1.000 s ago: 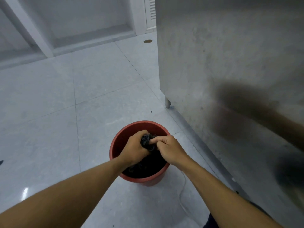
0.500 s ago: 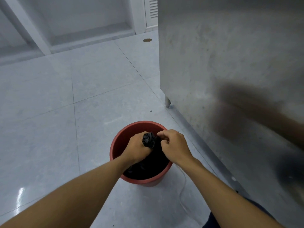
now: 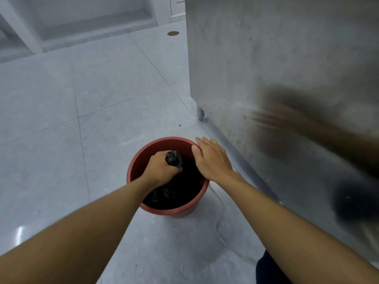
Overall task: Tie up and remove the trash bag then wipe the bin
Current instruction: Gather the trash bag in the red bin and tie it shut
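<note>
A round red bin (image 3: 141, 160) stands on the grey tiled floor. A black trash bag (image 3: 180, 189) fills its inside. My left hand (image 3: 161, 168) is closed around the bag's gathered, twisted neck (image 3: 174, 158), which sticks up just above my fist. My right hand (image 3: 211, 158) hovers at the bin's right rim with fingers spread, holding nothing; its thumb is at the rim's edge.
A tall brushed-metal cabinet (image 3: 266, 68) stands close on the right, with a small foot (image 3: 200, 114) near the bin. A thin pale cord (image 3: 218, 222) lies on the floor by the bin. A round brass floor fitting (image 3: 173, 33) and white shelving (image 3: 82, 19) are farther back.
My right hand has let go of the bag's neck and moved right to the bin's rim, opening its fingers. My left hand keeps its grip on the neck.
</note>
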The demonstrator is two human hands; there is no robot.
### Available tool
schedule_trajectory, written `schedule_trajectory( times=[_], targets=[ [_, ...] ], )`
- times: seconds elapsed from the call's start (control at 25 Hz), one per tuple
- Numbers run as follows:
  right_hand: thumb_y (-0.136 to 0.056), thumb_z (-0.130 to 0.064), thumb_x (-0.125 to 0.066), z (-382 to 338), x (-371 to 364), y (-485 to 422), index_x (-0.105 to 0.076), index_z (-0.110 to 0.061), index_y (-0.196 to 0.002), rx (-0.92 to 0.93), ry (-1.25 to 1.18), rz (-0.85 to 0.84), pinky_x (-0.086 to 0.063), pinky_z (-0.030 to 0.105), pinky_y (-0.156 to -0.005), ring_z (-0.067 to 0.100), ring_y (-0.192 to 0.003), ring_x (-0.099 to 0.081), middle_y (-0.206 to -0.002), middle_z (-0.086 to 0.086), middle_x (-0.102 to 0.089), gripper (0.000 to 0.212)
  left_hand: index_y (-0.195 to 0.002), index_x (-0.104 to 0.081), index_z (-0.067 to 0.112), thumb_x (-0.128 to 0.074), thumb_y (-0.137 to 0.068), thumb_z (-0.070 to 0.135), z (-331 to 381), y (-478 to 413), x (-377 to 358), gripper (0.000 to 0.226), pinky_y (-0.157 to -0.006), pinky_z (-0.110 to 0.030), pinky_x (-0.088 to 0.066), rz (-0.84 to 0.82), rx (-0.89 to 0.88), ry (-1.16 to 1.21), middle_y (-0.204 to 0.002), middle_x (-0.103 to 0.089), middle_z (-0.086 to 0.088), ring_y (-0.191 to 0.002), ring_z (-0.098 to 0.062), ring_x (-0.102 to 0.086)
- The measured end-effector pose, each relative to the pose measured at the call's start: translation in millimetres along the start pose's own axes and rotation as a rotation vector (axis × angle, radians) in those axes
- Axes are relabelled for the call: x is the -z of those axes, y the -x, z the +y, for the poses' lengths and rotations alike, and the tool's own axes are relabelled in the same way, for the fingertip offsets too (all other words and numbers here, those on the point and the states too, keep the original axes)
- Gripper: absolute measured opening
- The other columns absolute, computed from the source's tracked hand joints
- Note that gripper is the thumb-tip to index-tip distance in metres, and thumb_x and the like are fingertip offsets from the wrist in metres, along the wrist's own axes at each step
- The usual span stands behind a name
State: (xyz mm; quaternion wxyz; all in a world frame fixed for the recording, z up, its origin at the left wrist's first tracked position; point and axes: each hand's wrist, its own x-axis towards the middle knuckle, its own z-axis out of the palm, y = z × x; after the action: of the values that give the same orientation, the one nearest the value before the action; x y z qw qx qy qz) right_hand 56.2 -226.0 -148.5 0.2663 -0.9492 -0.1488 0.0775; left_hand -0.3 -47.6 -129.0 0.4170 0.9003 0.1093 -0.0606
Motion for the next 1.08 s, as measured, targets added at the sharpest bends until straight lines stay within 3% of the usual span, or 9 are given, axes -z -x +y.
schedule_trajectory(
  times=[0.08,0.12,0.2,0.36,0.52,0.64,0.8,0.92,1.08],
  targets=[
    [-0.106,-0.039,-0.027,22,-6,8,-0.063,-0.015,-0.121,-0.117,-0.089,0.084,-0.041,0.046,-0.104,0.035,-0.128,-0.053,-0.133,0.011,-0.064,0.045,-0.096,-0.077,0.018,-0.081,-0.079,0.011,-3,0,-1,0.019,-0.077,-0.027,-0.054,0.023,0.024,-0.012,-0.086,-0.077,0.000,-0.082,-0.013,-0.071],
    [-0.105,-0.037,-0.028,34,-11,12,-0.063,-0.015,-0.105,-0.191,-0.122,0.119,-0.044,0.044,-0.093,0.036,-0.113,-0.058,-0.118,0.013,-0.068,0.041,-0.096,-0.076,0.018,-0.081,-0.078,0.011,-4,0,-2,0.020,-0.076,-0.027,-0.053,0.039,0.026,-0.015,-0.086,-0.077,0.000,-0.082,-0.014,-0.071],
    [-0.105,-0.036,-0.030,57,-29,23,-0.062,-0.012,-0.097,-0.338,-0.108,0.120,-0.045,0.041,-0.084,0.034,-0.097,-0.058,-0.107,0.015,-0.069,0.041,-0.093,-0.073,0.019,-0.081,-0.077,0.012,-5,-2,-4,0.020,-0.075,-0.027,-0.053,0.059,0.023,-0.002,-0.084,-0.075,0.000,-0.082,-0.016,-0.070],
    [-0.099,-0.051,-0.050,96,-77,58,-0.066,-0.014,-0.101,-0.577,0.069,-0.101,-0.047,0.034,-0.077,0.030,-0.093,-0.061,-0.106,0.010,-0.071,0.040,-0.095,-0.075,0.020,-0.080,-0.077,0.017,0,-5,-7,0.019,-0.084,-0.031,-0.057,0.054,0.013,0.013,-0.087,-0.077,0.002,-0.086,-0.015,-0.072],
    [-0.087,-0.068,-0.060,107,-119,91,-0.066,-0.014,-0.106,-0.651,0.123,-0.274,-0.055,0.036,-0.083,0.031,-0.102,-0.067,-0.107,0.009,-0.071,0.058,-0.096,-0.075,0.019,-0.081,-0.078,0.018,0,-7,-7,0.019,-0.087,-0.034,-0.058,0.050,0.000,-0.003,-0.090,-0.077,-0.001,-0.089,-0.019,-0.072],
    [-0.091,-0.050,-0.063,102,-134,99,-0.067,-0.012,-0.111,-0.657,0.105,-0.259,-0.056,0.039,-0.089,0.032,-0.106,-0.067,-0.112,0.010,-0.071,0.043,-0.098,-0.074,0.019,-0.081,-0.079,0.019,-1,-6,-7,0.020,-0.086,-0.034,-0.058,0.041,0.010,0.009,-0.091,-0.077,0.000,-0.089,-0.017,-0.072],
    [-0.097,-0.017,-0.055,97,-137,92,-0.061,-0.009,-0.111,-0.662,0.045,-0.216,-0.053,0.037,-0.081,0.033,-0.103,-0.067,-0.113,0.014,-0.067,0.018,-0.102,-0.073,0.020,-0.081,-0.080,0.019,-2,-5,-5,0.023,-0.086,-0.034,-0.058,0.030,0.014,0.015,-0.093,-0.076,0.001,-0.090,-0.015,-0.072],
    [-0.094,-0.014,-0.057,99,-134,89,-0.058,-0.009,-0.112,-0.678,-0.008,-0.237,-0.054,0.037,-0.077,0.032,-0.100,-0.066,-0.112,0.013,-0.065,0.019,-0.103,-0.072,0.021,-0.081,-0.081,0.019,-1,-4,-5,0.024,-0.084,-0.032,-0.057,0.030,0.020,0.015,-0.093,-0.076,0.002,-0.090,-0.014,-0.072],
    [-0.091,-0.012,-0.066,103,-133,90,-0.051,-0.007,-0.123,-0.703,0.003,-0.246,-0.055,0.038,-0.082,0.035,-0.107,-0.065,-0.119,0.015,-0.063,0.036,-0.104,-0.072,0.021,-0.080,-0.081,0.018,0,-4,-5,0.024,-0.076,-0.024,-0.052,0.023,0.023,0.024,-0.092,-0.075,0.004,-0.087,-0.009,-0.070]
  ],
)
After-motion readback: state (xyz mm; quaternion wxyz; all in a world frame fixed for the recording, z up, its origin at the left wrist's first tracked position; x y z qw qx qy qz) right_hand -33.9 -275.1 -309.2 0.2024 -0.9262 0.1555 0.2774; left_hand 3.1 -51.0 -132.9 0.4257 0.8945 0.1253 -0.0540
